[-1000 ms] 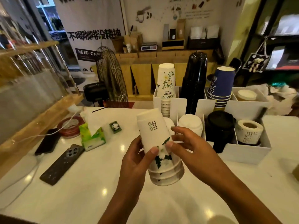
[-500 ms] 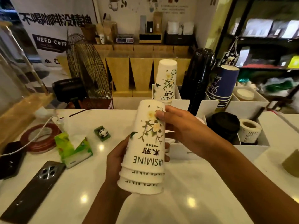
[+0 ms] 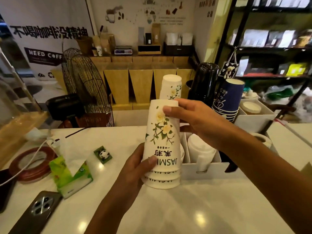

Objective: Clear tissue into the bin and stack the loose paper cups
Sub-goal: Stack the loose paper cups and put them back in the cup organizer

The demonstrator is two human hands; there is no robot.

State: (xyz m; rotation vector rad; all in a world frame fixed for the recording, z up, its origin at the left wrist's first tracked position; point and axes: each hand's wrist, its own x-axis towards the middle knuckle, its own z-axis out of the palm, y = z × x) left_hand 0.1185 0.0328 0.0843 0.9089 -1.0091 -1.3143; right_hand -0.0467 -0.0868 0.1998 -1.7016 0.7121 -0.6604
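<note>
**A:** Where are the cups?

**B:** Close to us. The left hand [image 3: 135, 168] grips the cup stack [image 3: 161, 144] near its rims. The right hand [image 3: 199, 122] pinches the top end. The stack stands upside down, long way up, above the counter [image 3: 194, 208].

**A:** Where next?

**B:** I think the taller stack [image 3: 171, 87] in the white organizer [image 3: 211, 169], straight behind. The right hand is nearer.

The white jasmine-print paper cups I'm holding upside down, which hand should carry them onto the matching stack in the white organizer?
Probably the right hand: it pinches the nested white jasmine-print paper cups at the top, nearest the matching cup stack behind. The left hand grips the rims, lower and farther away.
</note>
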